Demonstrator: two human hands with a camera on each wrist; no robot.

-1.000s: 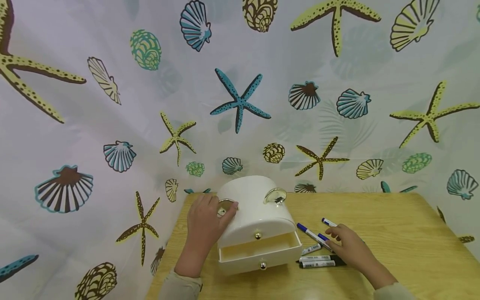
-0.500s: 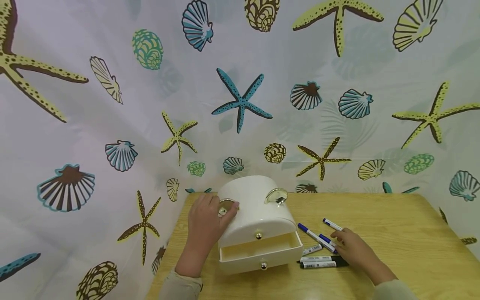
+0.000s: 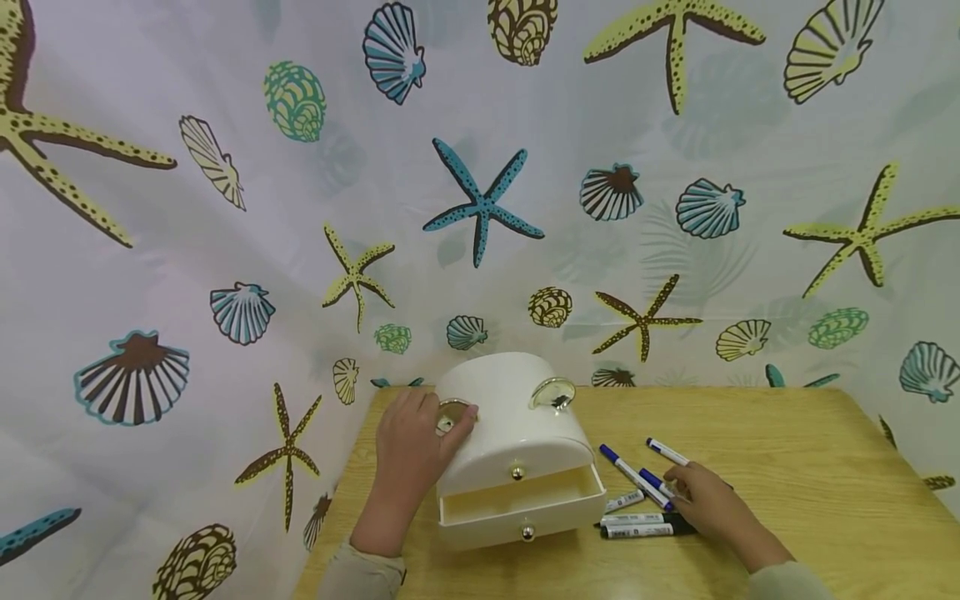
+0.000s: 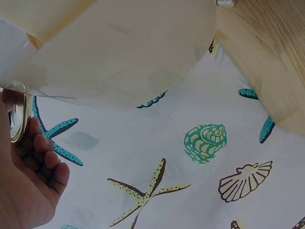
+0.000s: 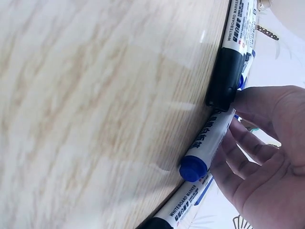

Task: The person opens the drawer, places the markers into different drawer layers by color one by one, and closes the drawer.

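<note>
My left hand holds the left gold-rimmed round ear of a white mini drawer box, thumb on one face and fingers curled behind. The box's lower drawer is pulled out, and its visible inside looks bare. To the right, my right hand is down among several whiteboard markers. In the right wrist view its thumb and fingers pinch a white marker with a blue end, which lies close to the table. A black-capped marker is right beside the thumb.
Other blue-ended markers and black-capped markers lie loosely between box and right hand. The box's right ear sticks up. A wooden table carries everything, with a shell-and-starfish curtain behind and at both sides.
My right hand has moved slightly right and down, and its fingers have closed in on a marker. Nearby blue-ended markers have shifted a little. The left hand has stayed on the ear.
</note>
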